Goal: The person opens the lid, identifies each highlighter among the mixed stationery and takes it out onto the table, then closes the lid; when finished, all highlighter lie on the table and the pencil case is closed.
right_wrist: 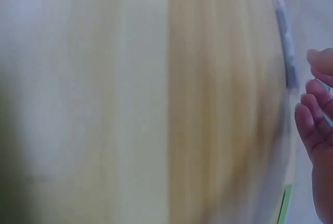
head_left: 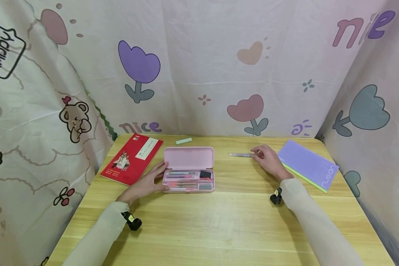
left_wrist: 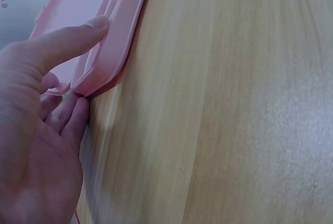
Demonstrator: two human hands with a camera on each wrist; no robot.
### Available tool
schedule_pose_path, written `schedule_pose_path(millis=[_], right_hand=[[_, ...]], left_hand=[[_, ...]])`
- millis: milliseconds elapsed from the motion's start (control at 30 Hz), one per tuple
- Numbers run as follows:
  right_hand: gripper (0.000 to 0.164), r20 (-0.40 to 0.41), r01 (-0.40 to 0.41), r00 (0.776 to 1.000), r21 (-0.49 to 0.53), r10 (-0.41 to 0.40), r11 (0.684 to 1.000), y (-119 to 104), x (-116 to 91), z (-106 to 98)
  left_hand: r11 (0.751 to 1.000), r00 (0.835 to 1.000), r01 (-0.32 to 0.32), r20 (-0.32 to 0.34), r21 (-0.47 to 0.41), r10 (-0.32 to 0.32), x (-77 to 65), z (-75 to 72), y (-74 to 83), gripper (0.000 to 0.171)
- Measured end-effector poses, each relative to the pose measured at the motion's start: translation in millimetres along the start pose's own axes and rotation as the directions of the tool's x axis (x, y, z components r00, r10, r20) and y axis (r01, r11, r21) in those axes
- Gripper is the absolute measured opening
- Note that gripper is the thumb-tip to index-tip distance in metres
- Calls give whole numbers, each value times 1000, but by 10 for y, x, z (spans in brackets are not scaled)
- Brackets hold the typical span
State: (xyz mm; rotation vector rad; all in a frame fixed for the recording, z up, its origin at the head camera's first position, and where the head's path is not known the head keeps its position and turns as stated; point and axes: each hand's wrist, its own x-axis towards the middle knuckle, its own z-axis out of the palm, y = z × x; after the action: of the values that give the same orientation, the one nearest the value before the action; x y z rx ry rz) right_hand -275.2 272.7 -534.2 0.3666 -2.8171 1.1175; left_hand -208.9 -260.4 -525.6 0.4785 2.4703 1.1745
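Observation:
A pink pencil case [head_left: 189, 158] lies with its lid raised, several pens [head_left: 182, 184] in its trays. My left hand [head_left: 143, 185] holds the case's left end. In the left wrist view the thumb [left_wrist: 96, 26] lies along the front wall, while the other fingers touch the end corner. Farther right, a clear, slim pen [head_left: 239, 154] rests on the table. My right hand [head_left: 268, 159] hovers at that pen's right end with fingers bent. The right wrist view shows a gap between the fingertips [right_wrist: 304, 99] and the pen [right_wrist: 284, 39].
Left of the case is a red booklet [head_left: 131, 159], partly behind my left hand. A pale green strip [head_left: 184, 141] lies behind the case. To the right, a purple notebook [head_left: 307, 162] with a lime edge sits near my right wrist. Patterned curtains [head_left: 199, 74] surround the wooden table [head_left: 219, 229].

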Motion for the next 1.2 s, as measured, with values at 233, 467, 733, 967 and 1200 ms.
schedule_pose_path(millis=[233, 467, 733, 967, 1200], right_hand=[[27, -60, 101, 994, 102, -95, 990, -353, -33, 123], [26, 8, 198, 979, 165, -202, 966, -857, -82, 418], [24, 120, 216, 963, 195, -242, 957, -1272, -172, 783], [24, 204, 292, 925, 159, -320, 943, -1484, -153, 1061], [21, 227, 458, 864, 16, -449, 889, -1549, -79, 1337]], left_hand=[[1000, 1000, 2, -1, 0, -2, -1, -2, -3, 109], [1000, 1000, 11, -4, -4, -11, -9, -9, 15, 108], [1000, 1000, 18, -6, -13, -18, -16, -10, 21, 106], [1000, 1000, 26, -1, -9, -26, -11, -9, 17, 107], [1000, 1000, 27, 2, 4, -27, -3, -1, 27, 108]])
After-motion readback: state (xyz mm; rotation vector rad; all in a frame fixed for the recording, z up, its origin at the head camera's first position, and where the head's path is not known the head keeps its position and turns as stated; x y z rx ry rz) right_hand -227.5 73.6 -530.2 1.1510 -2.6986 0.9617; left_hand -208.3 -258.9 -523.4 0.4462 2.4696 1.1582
